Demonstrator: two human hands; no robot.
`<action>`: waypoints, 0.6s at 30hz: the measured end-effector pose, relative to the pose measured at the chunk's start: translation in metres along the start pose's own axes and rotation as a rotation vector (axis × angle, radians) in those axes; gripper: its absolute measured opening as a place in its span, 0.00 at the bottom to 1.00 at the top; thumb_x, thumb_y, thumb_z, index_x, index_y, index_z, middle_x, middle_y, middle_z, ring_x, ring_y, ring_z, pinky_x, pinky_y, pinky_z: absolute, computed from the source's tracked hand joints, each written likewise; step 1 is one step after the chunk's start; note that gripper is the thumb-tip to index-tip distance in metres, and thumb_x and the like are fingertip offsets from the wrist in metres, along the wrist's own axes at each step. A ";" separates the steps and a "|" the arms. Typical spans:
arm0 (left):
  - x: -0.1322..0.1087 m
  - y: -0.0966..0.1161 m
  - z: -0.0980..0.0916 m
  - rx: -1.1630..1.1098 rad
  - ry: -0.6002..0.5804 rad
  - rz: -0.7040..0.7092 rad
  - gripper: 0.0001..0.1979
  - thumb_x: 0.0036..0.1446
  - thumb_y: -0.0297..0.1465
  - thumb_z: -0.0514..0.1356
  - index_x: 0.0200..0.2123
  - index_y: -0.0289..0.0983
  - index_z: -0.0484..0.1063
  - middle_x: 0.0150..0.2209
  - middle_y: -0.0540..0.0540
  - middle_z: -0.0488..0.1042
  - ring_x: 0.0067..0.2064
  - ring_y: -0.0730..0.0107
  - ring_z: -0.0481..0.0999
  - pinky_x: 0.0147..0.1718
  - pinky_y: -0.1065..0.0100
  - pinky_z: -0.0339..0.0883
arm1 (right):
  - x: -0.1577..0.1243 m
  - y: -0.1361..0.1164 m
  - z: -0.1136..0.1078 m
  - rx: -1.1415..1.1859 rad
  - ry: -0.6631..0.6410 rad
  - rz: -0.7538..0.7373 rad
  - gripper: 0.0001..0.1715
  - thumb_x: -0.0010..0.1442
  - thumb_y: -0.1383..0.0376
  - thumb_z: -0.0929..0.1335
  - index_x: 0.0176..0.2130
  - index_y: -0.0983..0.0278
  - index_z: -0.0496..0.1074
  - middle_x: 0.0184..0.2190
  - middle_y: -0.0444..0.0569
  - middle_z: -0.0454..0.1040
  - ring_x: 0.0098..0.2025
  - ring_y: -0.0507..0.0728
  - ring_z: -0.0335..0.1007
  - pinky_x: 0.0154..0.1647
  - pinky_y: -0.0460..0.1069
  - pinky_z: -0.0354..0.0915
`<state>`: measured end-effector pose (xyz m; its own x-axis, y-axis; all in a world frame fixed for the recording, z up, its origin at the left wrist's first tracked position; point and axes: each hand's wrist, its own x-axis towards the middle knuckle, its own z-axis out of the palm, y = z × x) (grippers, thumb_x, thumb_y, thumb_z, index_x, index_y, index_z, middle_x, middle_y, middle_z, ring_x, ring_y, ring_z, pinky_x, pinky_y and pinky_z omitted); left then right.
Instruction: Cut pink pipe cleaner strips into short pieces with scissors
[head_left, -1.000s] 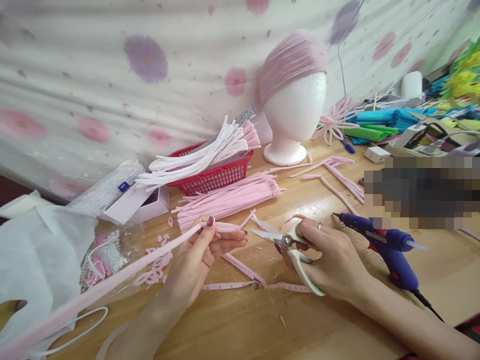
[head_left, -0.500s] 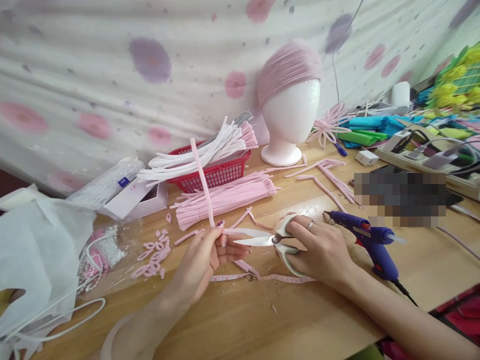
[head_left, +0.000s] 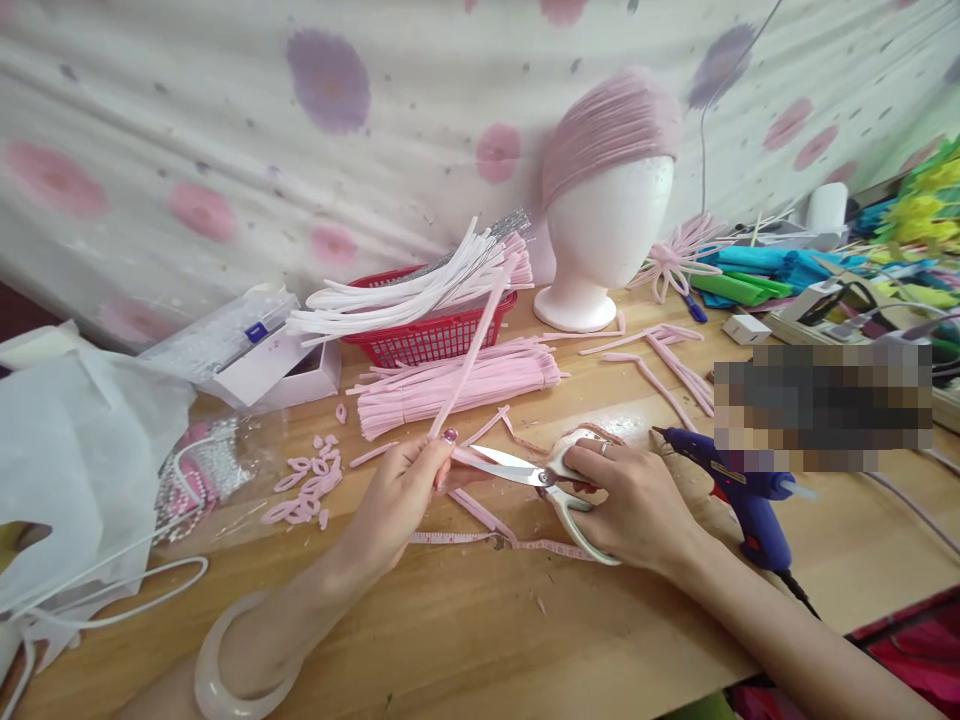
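Observation:
Between thumb and fingers, my left hand (head_left: pixel 409 490) pinches a pink fuzzy stem (head_left: pixel 476 350) that slants up to the right. Its short lower end points toward the scissors (head_left: pixel 544 477). My right hand (head_left: pixel 634 495) holds those scissors by their cream handles, blades partly apart and pointing left at my left fingers. Cut pink stems (head_left: pixel 480 512) and a tape measure (head_left: pixel 450 538) lie under the scissors. Behind the hands is a bundle of pink stems (head_left: pixel 457 388). Small pink loops (head_left: pixel 304 490) lie left of my left hand.
A purple glue gun (head_left: pixel 750 500) lies right of my right hand. Farther back stand a red basket (head_left: pixel 427 340) with white stems and a white foam head (head_left: pixel 607 230) in a pink cap. A bag of beads (head_left: pixel 217 480) and white boxes (head_left: pixel 277 375) are at left.
The held stem has swung from leaning left to leaning right. My left fingers have curled in more, and the scissor blades have opened somewhat wider. The camera view has shifted slightly.

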<state>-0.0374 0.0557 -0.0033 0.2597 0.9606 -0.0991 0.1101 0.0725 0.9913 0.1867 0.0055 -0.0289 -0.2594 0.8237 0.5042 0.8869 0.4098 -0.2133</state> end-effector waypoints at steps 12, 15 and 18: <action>-0.001 0.003 -0.002 0.046 -0.030 -0.014 0.19 0.56 0.38 0.54 0.16 0.41 0.54 0.18 0.53 0.54 0.24 0.72 0.61 0.24 0.70 0.63 | 0.000 0.002 0.003 0.053 -0.006 -0.026 0.14 0.56 0.65 0.65 0.20 0.63 0.63 0.17 0.41 0.63 0.19 0.49 0.56 0.24 0.45 0.50; -0.001 0.005 -0.001 0.038 -0.035 -0.030 0.19 0.56 0.39 0.54 0.16 0.41 0.53 0.18 0.53 0.54 0.24 0.71 0.63 0.23 0.70 0.63 | -0.001 0.003 0.004 0.059 0.008 -0.041 0.14 0.55 0.65 0.66 0.20 0.63 0.63 0.17 0.41 0.64 0.20 0.49 0.57 0.24 0.45 0.50; -0.001 0.005 -0.001 0.038 -0.036 -0.037 0.20 0.56 0.39 0.54 0.16 0.41 0.53 0.18 0.53 0.54 0.25 0.71 0.64 0.23 0.70 0.63 | -0.001 0.005 0.005 0.061 0.018 -0.057 0.14 0.56 0.66 0.65 0.20 0.63 0.63 0.17 0.41 0.64 0.19 0.49 0.56 0.24 0.45 0.50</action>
<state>-0.0378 0.0550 0.0019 0.2893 0.9471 -0.1390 0.1563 0.0966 0.9830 0.1893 0.0084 -0.0347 -0.3015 0.7913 0.5319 0.8457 0.4796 -0.2341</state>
